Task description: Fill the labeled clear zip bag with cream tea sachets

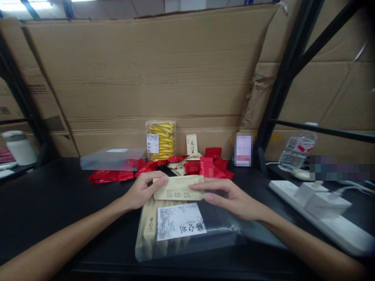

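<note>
My left hand [146,189] pinches the left end of a cream packet [178,188] between thumb and fingers. At the packet's right end, my right hand [231,195] has its index finger on the face and its thumb at the lower edge. The packet is level, above the far edge of a clear plastic box [216,234]. That box lies on the black table, with a white label [181,221] on it and cream packets [150,224] in its left part.
Red packets [206,168] and a few cream ones lie behind my hands. Further back stand a clear box of yellow packets [161,142] and a phone [243,150]. An empty clear box [102,159] is left. A power strip [319,214] and bottle [299,148] are right.
</note>
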The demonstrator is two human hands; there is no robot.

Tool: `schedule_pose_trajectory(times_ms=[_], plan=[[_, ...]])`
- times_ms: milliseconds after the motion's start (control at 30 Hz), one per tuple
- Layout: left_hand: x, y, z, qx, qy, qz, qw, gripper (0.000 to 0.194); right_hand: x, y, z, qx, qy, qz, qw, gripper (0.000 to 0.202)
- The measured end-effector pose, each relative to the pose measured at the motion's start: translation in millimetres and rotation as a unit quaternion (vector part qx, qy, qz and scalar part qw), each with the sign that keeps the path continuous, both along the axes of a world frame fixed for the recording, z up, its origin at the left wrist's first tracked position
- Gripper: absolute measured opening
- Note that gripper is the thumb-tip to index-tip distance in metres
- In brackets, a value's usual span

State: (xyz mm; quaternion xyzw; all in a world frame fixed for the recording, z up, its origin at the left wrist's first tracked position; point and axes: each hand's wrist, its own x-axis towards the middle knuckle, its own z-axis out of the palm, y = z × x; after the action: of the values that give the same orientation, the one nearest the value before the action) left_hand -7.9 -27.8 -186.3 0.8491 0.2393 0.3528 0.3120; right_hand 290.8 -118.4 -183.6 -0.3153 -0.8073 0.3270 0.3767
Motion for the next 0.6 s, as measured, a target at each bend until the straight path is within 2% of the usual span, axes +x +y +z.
schedule_pose_trajectory(times_ms=[133, 233, 367, 433, 500, 600], plan=[[-4, 6, -5.2, -0.033, -0.005, -0.017, 0.999, 0.049, 17, 22, -4.1, -0.02, 0.145, -0.122, 0.982, 0.029], [-4, 7, -3.9, -0.054, 0.039, -0.002, 0.998, 0.04, 40, 39, -4.7, -0.015, 0.231, -0.213, 0.949, 0.046], [0, 7, -2.0, -0.087, 0.069, -0.009, 0.994, 0.037, 81, 57, -4.1, -0.021, 0.259, -0.306, 0.916, 0.08], [0, 8, -2.4, -0.09, 0.073, -0.012, 0.993, 0.037, 101, 64, -4.4, -0.017, 0.246, -0.352, 0.903, 0.073], [0, 9, -3.3, -0.087, 0.074, -0.012, 0.993, 0.037, 116, 69, -5.2, -0.007, 0.204, -0.389, 0.898, 0.052], [-1, 10, -4.3, -0.085, 0.071, -0.015, 0.994, 0.037, 126, 73, -7.7, -0.004, 0.112, -0.384, 0.917, 0.032]])
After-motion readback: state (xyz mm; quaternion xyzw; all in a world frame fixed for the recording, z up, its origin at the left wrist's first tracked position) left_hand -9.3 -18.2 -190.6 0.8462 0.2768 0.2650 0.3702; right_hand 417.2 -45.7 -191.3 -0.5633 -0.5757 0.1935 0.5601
